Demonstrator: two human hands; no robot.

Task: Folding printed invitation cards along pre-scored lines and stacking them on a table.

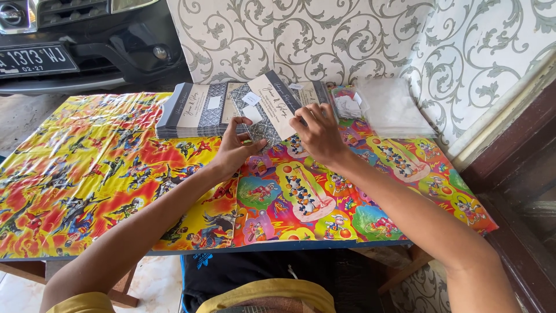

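Your left hand (234, 148) and right hand (317, 134) both grip a grey-and-white card (277, 104) in a clear sleeve over the cartoon-covered surface (116, 174). A stack of cards (194, 110) lies at ten o'clock, clear sleeves (394, 110) at two o'clock.

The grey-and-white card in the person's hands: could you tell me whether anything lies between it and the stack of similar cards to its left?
Nothing visible does. The card is held by both the left hand and right hand, right beside the stack.
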